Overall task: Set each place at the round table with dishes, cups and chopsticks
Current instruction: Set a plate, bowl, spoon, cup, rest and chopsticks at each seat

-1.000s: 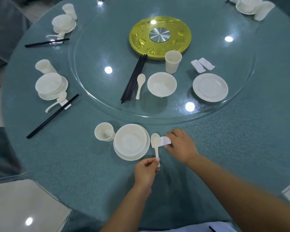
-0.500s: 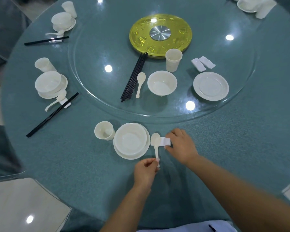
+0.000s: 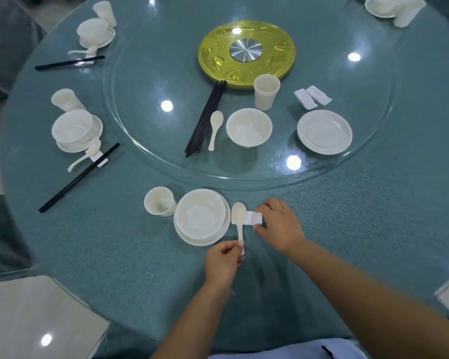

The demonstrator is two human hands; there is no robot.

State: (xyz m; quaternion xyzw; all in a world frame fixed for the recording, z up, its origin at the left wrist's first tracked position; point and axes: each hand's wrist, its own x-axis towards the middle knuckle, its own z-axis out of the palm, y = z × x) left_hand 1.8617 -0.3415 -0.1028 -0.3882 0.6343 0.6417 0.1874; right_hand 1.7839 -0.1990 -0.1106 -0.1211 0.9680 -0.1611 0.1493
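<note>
At the near place a white bowl point(image 3: 200, 215) sits on a plate, with a cup point(image 3: 159, 201) to its left. A white spoon point(image 3: 239, 218) lies right of the bowl, its head on a white rest point(image 3: 253, 218). My left hand point(image 3: 223, 260) pinches the spoon's handle end. My right hand point(image 3: 280, 224) holds the rest between thumb and fingers. On the glass turntable point(image 3: 145, 141) lie black chopsticks point(image 3: 206, 117), a spoon point(image 3: 215, 128), a bowl point(image 3: 248, 126), a cup point(image 3: 266, 92), a plate point(image 3: 324, 132) and two rests point(image 3: 312, 96).
Two set places with bowl, cup, spoon and chopsticks stand at the left point(image 3: 75, 130) and far left point(image 3: 95, 31). Another place setting point(image 3: 389, 6) is at the far right. A yellow disc point(image 3: 246, 51) marks the turntable's centre. A chair seat point(image 3: 31, 317) is at bottom left.
Both hands stay on the spoon and rest; the spoon and rest have hardly shifted.
</note>
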